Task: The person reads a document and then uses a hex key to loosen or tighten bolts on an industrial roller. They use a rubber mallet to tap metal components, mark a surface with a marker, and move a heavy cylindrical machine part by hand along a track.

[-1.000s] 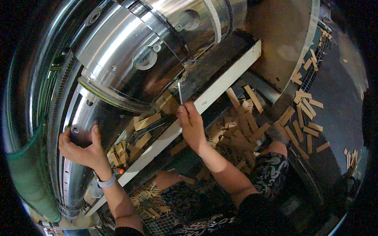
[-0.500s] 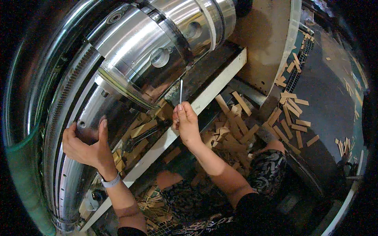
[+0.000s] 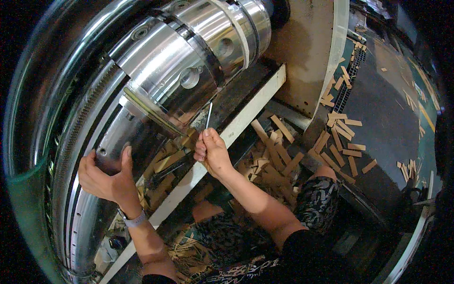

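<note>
A large shiny metal roller (image 3: 156, 57) with round holes and bands lies across the upper left. My left hand (image 3: 106, 179), with a pale band at the wrist, rests with fingers and thumb spread on the curved dark metal surface (image 3: 113, 137) beside a small hole. My right hand (image 3: 213, 152) is closed round a thin metal rod (image 3: 209, 114). The rod points up from the fist, its tip close to the roller's lower edge. Its lower end is hidden in the fingers, so its exact kind does not show.
A pale metal beam (image 3: 250, 111) runs diagonally below the roller. Cardboard strips (image 3: 283, 146) lie heaped under it, and more strips (image 3: 347, 130) scatter over the dark floor. A brown panel (image 3: 305, 52) stands upper right; a green curved guard (image 3: 26, 213) is at lower left.
The view has shifted a little, so the roller and floor sit slightly differently. My right hand still grips the rod, and my left hand stays spread on the metal.
</note>
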A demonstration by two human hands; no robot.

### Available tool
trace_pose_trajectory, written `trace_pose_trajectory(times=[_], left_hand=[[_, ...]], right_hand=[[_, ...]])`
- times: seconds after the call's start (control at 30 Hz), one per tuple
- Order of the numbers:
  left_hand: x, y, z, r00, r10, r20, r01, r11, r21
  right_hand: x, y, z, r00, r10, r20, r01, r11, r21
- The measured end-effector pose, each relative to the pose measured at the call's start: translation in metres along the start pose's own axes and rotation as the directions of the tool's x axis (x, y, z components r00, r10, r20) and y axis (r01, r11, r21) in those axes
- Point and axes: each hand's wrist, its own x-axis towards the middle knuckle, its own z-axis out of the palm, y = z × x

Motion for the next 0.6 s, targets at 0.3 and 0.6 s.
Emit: trace_pose_trajectory(times=[0.3,0.6], left_hand=[[0.001,0.004,-0.002,0.987,-0.092,0.133,0.095,0.995,-0.021],[-0.001,-0.005,0.003,0.993,-0.026,0.112,0.032,0.998,-0.053]], right_hand=[[0.005,0.012,-0.009,0.995,-0.016,0.097,0.008,0.997,0.082],[0.025,0.048,0.008,0.994,-0.103,0.035,0.102,0.994,0.037]])
